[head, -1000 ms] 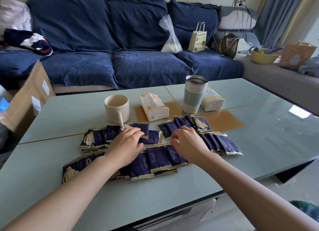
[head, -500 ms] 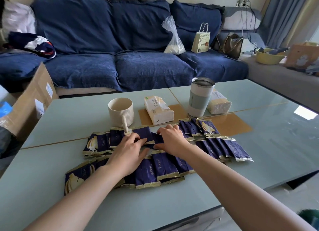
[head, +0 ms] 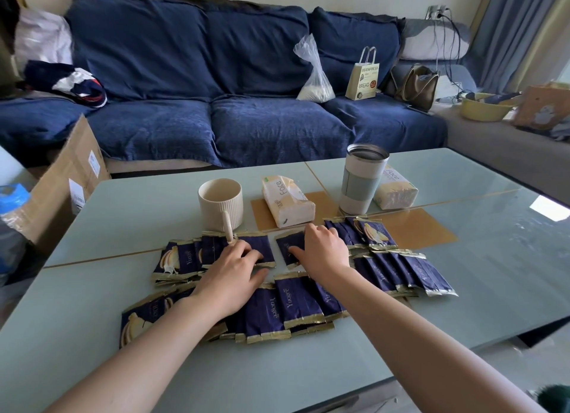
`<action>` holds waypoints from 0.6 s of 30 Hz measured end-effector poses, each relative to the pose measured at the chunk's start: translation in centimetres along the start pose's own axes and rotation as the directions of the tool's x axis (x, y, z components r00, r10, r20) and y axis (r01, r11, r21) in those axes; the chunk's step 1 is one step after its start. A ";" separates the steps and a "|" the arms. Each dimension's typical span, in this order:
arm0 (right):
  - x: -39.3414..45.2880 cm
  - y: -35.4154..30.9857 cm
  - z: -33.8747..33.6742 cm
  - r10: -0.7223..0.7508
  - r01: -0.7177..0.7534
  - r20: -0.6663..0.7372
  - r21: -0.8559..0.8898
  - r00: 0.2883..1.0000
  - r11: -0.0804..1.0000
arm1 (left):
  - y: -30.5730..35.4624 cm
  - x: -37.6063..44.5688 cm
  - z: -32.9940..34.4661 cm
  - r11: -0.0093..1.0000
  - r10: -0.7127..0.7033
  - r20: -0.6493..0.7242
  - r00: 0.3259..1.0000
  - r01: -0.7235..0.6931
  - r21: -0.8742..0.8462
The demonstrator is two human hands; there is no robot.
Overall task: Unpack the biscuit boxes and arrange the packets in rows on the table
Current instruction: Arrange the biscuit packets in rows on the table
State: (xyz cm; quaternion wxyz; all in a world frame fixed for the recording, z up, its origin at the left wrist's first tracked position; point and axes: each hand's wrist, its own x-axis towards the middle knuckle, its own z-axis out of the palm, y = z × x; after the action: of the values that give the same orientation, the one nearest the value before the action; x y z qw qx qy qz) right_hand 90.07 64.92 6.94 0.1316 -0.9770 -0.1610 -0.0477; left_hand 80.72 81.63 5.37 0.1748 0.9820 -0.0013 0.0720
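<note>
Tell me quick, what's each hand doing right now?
Left hand: open, fingers flat on a back-row biscuit packet.
Right hand: open, fingers pressing on the neighbouring packet.

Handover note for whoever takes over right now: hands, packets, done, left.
Left hand: fingers flat on a packet in the far row, by the mug.
Right hand: fingers resting on a single packet mid-table.
Near row laid out, overlapping; right-side packets fanned unevenly.
Done: packets out on the table; no biscuit boxes visible.
Left: close the gap between the hands, straighten rows.
</note>
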 end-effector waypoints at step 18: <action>-1.5 0.7 -0.4 -0.066 0.063 -0.057 -0.060 0.996 0.996 | 0.6 0.0 -0.4 0.997 0.013 -0.068 0.998 -0.008 0.073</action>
State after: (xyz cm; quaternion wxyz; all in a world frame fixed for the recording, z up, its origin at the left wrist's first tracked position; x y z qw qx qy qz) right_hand 88.86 63.77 6.92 0.1062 -0.9728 -0.1872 -0.0852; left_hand 80.69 81.18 5.97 0.1385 0.9846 0.0022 0.1064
